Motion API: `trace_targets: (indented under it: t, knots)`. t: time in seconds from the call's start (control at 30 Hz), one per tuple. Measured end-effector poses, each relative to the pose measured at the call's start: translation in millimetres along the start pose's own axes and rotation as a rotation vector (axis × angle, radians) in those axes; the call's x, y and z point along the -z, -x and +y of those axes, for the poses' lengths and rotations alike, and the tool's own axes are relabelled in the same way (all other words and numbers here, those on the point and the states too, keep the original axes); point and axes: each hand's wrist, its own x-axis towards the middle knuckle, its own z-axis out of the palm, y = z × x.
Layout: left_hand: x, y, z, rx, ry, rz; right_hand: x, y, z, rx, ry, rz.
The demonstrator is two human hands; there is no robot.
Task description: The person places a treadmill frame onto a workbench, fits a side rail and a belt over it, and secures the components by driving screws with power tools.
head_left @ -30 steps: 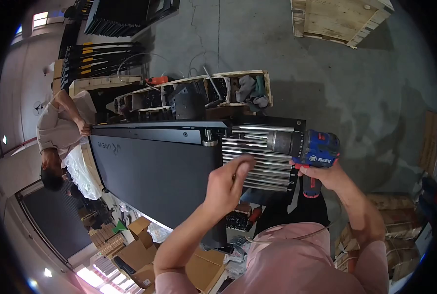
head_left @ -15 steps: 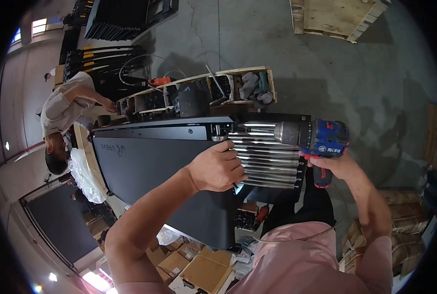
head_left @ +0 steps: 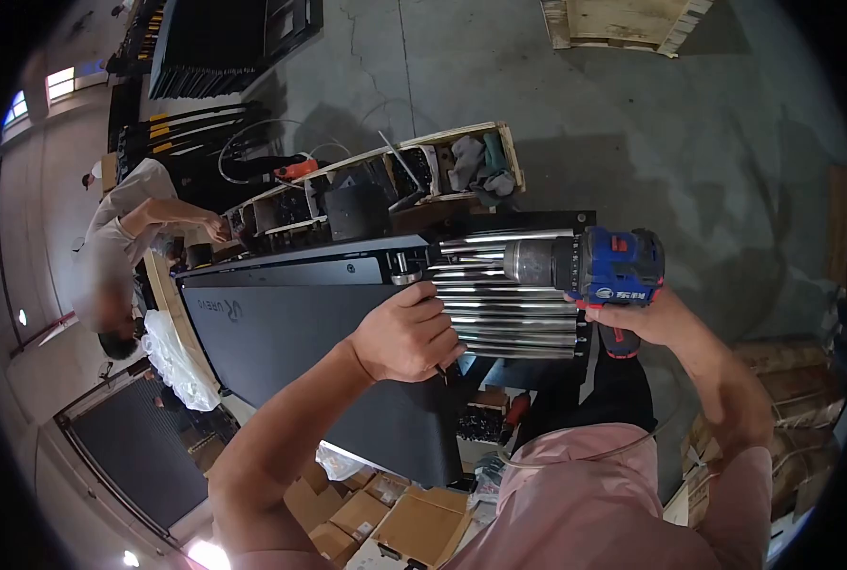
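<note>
My right hand (head_left: 644,318) grips a blue and black cordless drill (head_left: 623,266) by its handle. The drill's chuck points left, over a row of shiny metal rollers (head_left: 509,318) beside the black machine. My left hand (head_left: 409,334) is closed in a fist at the end of the long black belt deck (head_left: 319,342), which carries UREVO lettering. What its fingers hold, if anything, is hidden; a small dark tip shows below them. Just above that hand stands a short metal cylinder (head_left: 405,271) at the frame's corner.
Behind the deck runs a wooden parts box (head_left: 512,157) with compartments, gloves and a black container (head_left: 357,211). An orange-red power tool (head_left: 297,168) lies there. Another person (head_left: 133,214) reaches toward the box's far end. Cardboard boxes (head_left: 414,522) sit below; a wooden crate (head_left: 623,24) stands on the floor.
The whole view has shifted slightly. My left hand remains closed at the deck's end, and the drill stays over the rollers, its body turned a little. The other person's head has moved.
</note>
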Motion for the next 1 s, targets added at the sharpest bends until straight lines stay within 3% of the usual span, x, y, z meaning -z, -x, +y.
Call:
trace_targets:
  t: [0.23,0.63,1.0]
  knots:
    - [1,-2,-1,0.003,0.029,0.001,8,-6,21,0.093,0.125,0.05]
    - [-2,0,-3,0.004,0.023,0.017,-2,-12,5,-0.007,-0.124,-0.063]
    - [0,-1,-2,0.007,0.01,0.015,9,-23,10,0.022,-0.018,-0.076]
